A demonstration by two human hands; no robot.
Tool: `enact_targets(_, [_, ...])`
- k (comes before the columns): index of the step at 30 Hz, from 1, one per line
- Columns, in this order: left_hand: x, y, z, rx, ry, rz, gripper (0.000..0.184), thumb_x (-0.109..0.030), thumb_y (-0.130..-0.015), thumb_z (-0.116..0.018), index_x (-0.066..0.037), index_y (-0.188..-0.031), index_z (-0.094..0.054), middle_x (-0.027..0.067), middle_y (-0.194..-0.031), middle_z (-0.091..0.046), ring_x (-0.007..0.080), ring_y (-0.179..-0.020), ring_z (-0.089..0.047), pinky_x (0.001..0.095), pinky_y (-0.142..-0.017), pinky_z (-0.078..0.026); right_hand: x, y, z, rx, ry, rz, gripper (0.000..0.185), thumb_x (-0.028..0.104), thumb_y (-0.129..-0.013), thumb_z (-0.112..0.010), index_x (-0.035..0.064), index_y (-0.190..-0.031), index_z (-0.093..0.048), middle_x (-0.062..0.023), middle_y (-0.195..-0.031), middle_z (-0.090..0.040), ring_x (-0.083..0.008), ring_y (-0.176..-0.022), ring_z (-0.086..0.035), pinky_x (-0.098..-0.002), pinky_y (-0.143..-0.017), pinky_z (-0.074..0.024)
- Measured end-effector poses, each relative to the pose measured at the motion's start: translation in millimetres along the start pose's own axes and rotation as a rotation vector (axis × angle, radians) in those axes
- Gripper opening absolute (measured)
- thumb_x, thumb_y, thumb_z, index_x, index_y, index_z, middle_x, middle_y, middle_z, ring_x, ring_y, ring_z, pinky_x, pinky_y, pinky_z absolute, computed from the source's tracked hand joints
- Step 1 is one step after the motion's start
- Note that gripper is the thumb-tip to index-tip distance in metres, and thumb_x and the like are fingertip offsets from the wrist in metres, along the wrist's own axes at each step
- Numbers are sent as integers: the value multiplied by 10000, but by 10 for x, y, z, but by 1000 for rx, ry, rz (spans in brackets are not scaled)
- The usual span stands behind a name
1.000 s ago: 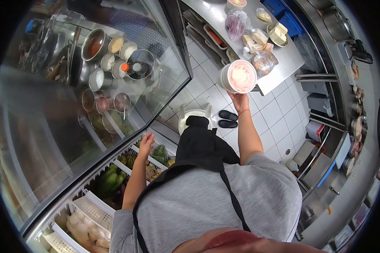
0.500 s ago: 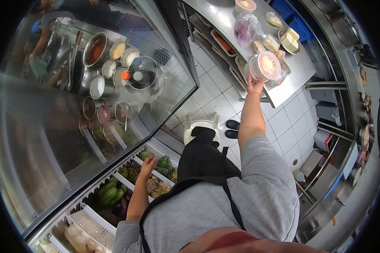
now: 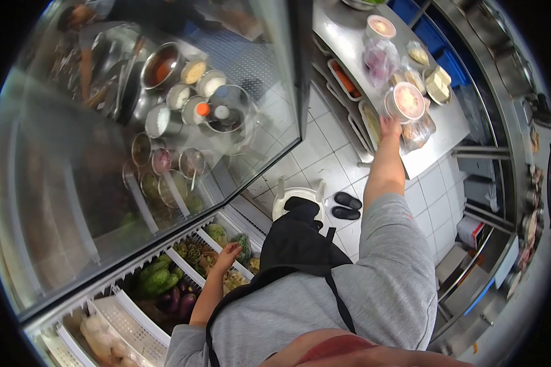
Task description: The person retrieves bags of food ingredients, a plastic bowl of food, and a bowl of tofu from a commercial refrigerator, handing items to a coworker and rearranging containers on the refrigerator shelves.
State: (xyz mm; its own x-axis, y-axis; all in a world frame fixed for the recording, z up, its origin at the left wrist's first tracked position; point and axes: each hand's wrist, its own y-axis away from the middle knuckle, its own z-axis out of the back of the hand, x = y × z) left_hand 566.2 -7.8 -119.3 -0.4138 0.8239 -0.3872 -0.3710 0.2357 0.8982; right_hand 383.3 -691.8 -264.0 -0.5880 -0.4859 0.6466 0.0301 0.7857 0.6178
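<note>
At the steel table's near end, the tub hides its own base, so whether it touches down cannot be told. The right hand holds its side, fingertips hidden. Floor tiles stretch from the table's edge toward the glass door. Well apart, the left hand, loosely curled, hangs above vegetable bins.

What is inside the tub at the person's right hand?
At the top of the tub, something pale and pinkish shows; I can't tell what. Whatever lies deeper is covered.
</note>
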Motion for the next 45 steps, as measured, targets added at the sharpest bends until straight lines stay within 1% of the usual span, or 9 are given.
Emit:
enact_targets(3, [72,201,29,-68,-97,-115,570,-382,-856,-635,-4,-1258,-494,124,-1080,-622,202,-1002,-587,310,-830,-465,-253,258,334,19,305,-79,578,397,-909,-529,45,-1337,-362,-153,-1246,-526,-323,-1178,-485,-538,-950,-392])
enact_targets(6, [40,572,120,-146,-167,-165,562,-374,-849,-643,2,-1244,-508,157,-1096,-622,224,-1024,-585,330,-871,-460,-696,1068,594,140,907,-132,233,305,-866,-578,83,-797,-572,-62,-683,-567,-202,-556,-523,-357,-485,-443])
enact_targets(8, [-100,842,226,-162,-159,-215,556,-378,-842,-650,-16,-1242,-519,157,-1093,-623,226,-1006,-584,336,-873,-458,-1317,1203,884,349,1258,-329,169,145,-812,-614,32,-938,-614,-115,-711,-614,-245,-640,-621,-429,-506,-508])
enact_targets(9, [-158,1001,293,-192,-172,-251,558,-385,-838,-653,-27,-1246,-521,151,-1095,-623,226,-1003,-582,338,-875,-457,-2121,964,1329,774,1786,-348,335,164,-686,-729,106,-1006,-648,-91,-911,-641,-264,-775,-625,-369,-596,-535])
enact_targets(15, [-1183,3048,577,-650,260,-757,423,-228,-888,-624,-26,-1245,-521,113,-1183,-582,192,-1067,-553,323,-926,-435,-2305,4550,-588,2146,1975,-331,425,342,-817,-661,28,-1099,-613,-86,-892,-654,-183,-767,-609,-312,-722,-501])
enact_targets(21, [-1310,5453,275,-1755,-230,-1094,363,-53,-794,-670,-8,-1144,-585,138,-1064,-641,249,-983,-608,342,-862,-466,-1448,7593,-2275,2618,749,-546,292,128,-918,-568,15,-1186,-533,-25,-1067,-597,-99,-1006,-544,-257,-905,-433])
enact_targets(25, [-843,6043,-102,-2326,-220,-827,291,53,-781,-618,25,-1070,-597,151,-989,-659,240,-920,-622,336,-835,-479,-597,8858,-2581,2786,231,-609,281,103,-918,-561,24,-1187,-545,-35,-1057,-601,-117,-1018,-559,-262,-898,-439])
enact_targets(37, [54,6046,-496,-2665,-181,-265,191,40,-848,-573,0,-1035,-577,106,-974,-594,168,-885,-581,276,-806,-468,-522,10479,-2456,2789,-402,795,306,347,-810,-668,82,-963,-661,-69,-953,-628,-230,-970,-574,-394,-979,-344])
enact_targets(45, [76,6044,-520,-2633,-152,-345,177,12,-808,-622,-18,-982,-610,120,-931,-612,202,-801,-590,289,-725,-479,-830,10487,-2536,2614,-662,916,388,437,-715,-724,72,-795,-616,-35,-834,-610,-228,-844,-543,-368,-848,-360])
